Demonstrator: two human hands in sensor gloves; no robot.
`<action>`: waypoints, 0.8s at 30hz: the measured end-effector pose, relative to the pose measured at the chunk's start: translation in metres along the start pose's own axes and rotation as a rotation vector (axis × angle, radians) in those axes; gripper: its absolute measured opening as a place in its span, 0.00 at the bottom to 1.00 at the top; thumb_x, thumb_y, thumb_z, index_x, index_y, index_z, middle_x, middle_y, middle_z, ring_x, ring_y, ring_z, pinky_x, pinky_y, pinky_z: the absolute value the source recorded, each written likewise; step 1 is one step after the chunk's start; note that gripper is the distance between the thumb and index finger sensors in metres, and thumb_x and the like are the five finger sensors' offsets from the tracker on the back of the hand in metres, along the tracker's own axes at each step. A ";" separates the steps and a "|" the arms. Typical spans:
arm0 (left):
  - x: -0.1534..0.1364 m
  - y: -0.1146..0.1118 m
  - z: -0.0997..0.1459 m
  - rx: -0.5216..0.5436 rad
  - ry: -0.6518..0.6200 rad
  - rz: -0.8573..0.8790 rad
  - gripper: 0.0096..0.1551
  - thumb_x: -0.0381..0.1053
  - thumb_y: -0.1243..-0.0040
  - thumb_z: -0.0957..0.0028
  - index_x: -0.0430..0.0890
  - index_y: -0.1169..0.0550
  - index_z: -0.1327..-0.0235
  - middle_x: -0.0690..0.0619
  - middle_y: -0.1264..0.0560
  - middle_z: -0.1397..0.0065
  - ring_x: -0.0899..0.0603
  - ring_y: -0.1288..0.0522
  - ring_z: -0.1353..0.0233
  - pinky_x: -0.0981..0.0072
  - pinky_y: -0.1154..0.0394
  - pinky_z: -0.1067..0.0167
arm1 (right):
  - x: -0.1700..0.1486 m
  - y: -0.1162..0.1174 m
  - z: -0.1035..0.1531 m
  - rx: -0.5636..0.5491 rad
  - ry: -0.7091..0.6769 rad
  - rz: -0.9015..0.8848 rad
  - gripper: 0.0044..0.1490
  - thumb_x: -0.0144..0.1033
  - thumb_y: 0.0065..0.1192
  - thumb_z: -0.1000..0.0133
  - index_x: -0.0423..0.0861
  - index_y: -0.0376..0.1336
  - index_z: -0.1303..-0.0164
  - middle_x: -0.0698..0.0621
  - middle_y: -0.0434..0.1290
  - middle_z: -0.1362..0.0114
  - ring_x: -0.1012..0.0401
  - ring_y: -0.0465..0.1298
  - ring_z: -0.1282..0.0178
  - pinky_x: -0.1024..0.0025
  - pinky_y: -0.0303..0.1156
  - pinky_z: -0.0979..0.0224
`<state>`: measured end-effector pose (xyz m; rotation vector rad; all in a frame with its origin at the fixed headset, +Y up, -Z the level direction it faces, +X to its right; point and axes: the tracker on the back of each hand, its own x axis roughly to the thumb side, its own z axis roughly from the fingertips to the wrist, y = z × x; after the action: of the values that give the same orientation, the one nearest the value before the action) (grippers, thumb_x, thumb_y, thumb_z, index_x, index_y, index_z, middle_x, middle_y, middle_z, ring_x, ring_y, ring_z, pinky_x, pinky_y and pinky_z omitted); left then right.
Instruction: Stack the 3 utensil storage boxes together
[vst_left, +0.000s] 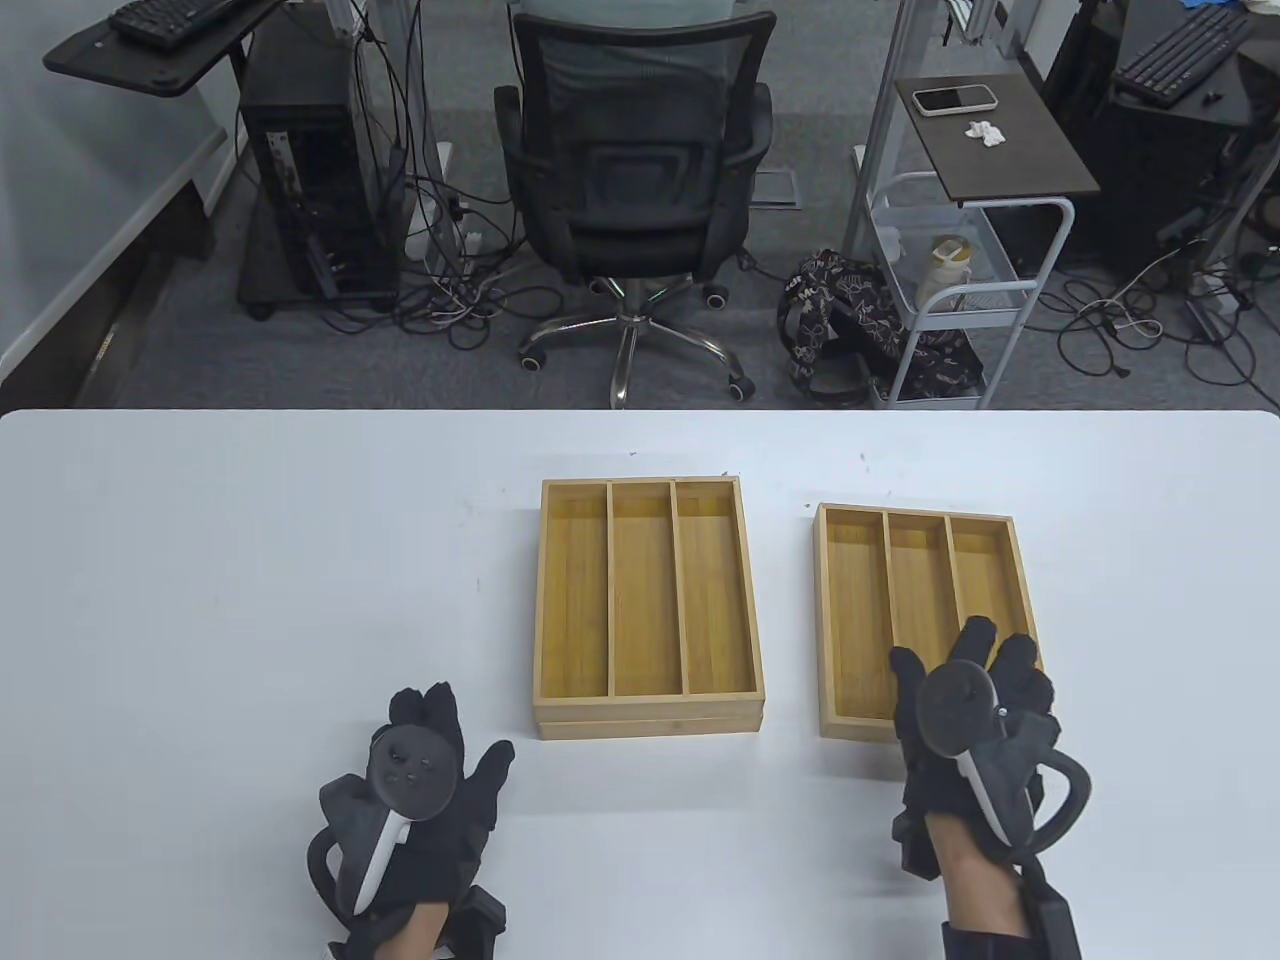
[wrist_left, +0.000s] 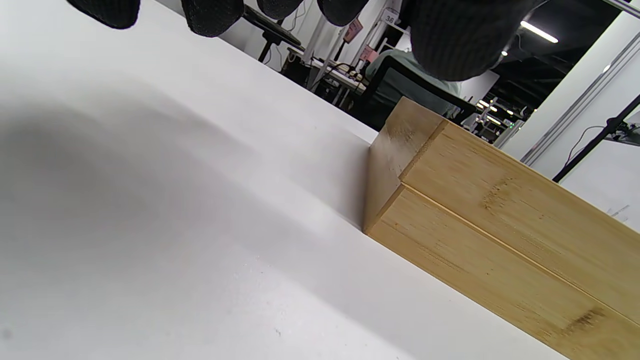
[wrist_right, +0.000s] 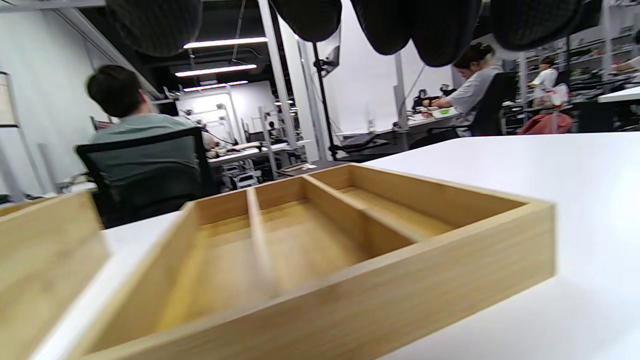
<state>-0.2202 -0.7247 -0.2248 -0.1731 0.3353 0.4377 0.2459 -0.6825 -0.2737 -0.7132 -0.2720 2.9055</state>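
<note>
Two wooden boxes stacked (vst_left: 648, 600) at centre frame on the white worktop (vst_left: 250, 560), seam visible along the near side. Third box (vst_left: 915, 610) alone at right of centre, three compartments. Left hand (vst_left: 415, 790) lower left, fingers spread, resting apart from the stack. Right hand (vst_left: 975, 720) lower right, fingers spread over the single box's near edge; contact unclear.

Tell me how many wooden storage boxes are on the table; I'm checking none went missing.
3. The top box sits on the bottom box mid-table, only its near edge showing. The single box lies to their right, under the right hand.
</note>
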 end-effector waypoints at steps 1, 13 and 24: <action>0.000 0.000 0.000 0.000 0.001 -0.004 0.50 0.76 0.48 0.44 0.63 0.52 0.13 0.53 0.56 0.07 0.38 0.47 0.07 0.30 0.42 0.20 | -0.007 0.000 -0.007 -0.002 0.016 0.022 0.51 0.65 0.51 0.39 0.42 0.51 0.16 0.27 0.53 0.13 0.32 0.63 0.24 0.29 0.64 0.30; 0.004 0.000 0.000 -0.013 -0.010 -0.011 0.50 0.76 0.48 0.43 0.63 0.52 0.13 0.53 0.56 0.07 0.37 0.47 0.08 0.30 0.42 0.20 | -0.072 0.046 -0.063 0.192 0.174 0.142 0.52 0.68 0.63 0.46 0.40 0.61 0.23 0.33 0.72 0.24 0.47 0.79 0.52 0.54 0.80 0.55; -0.001 -0.004 -0.006 -0.027 0.022 -0.021 0.50 0.76 0.49 0.43 0.63 0.52 0.13 0.53 0.56 0.07 0.37 0.47 0.07 0.30 0.42 0.20 | -0.097 0.081 -0.081 0.286 0.228 0.001 0.31 0.54 0.65 0.43 0.42 0.70 0.42 0.42 0.79 0.51 0.59 0.80 0.75 0.64 0.80 0.73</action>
<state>-0.2208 -0.7297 -0.2301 -0.2081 0.3489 0.4204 0.3616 -0.7665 -0.3176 -0.9769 0.1651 2.7461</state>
